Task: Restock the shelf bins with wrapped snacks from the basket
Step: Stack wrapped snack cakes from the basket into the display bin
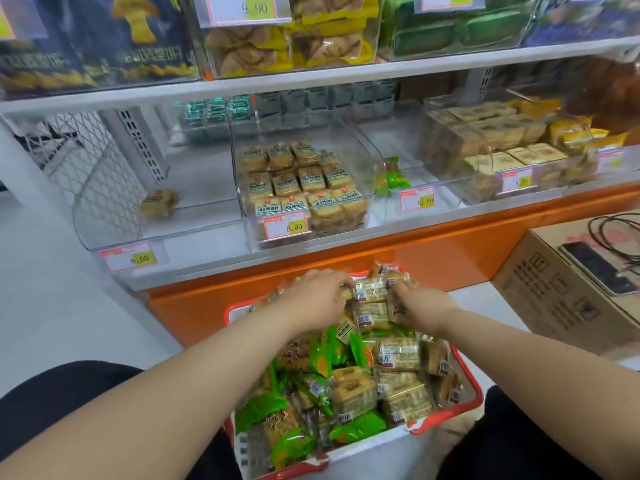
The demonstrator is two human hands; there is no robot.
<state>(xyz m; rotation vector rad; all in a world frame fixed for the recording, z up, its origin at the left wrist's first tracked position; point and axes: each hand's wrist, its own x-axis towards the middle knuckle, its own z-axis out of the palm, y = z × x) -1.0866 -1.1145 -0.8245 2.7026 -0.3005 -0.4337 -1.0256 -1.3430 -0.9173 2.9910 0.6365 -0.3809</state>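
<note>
Setting: shop shelf (311, 72) of white metal over an orange base (433, 251), clear plastic bins in a row, pale floor.
Left bin (104, 202): at 10 o'clock, holds one lone tan wrapped snack (159, 202); its price tag (130, 257) reads 8.00.
Middle bin (367, 174): at 12 o'clock, packed with neat rows of tan packets (304, 183) bearing green label bands with Chinese characters too small to read; its tag (285, 226) reads 8.00.
Right-hand tags: one (417, 199) reads 12.80; the next (516, 180) is blurred.
Upper shelf tag (247, 8): reads 9.90, above yellow packets.
Basket (464, 407): red-rimmed, at 6 o'clock, heaped with tan and green wrapped snacks (353, 386), several showing barcode stickers.
Left hand (313, 299): grip curled over tan packets at the basket's far end, holding them.
Right hand (420, 304): grip curled on the same cluster of tan packets (370, 292), just beside the left hand.
Cardboard box (554, 299): at 3 o'clock, printed marks unreadable, with a dark phone (597, 268) and cable (613, 237) on top.
</note>
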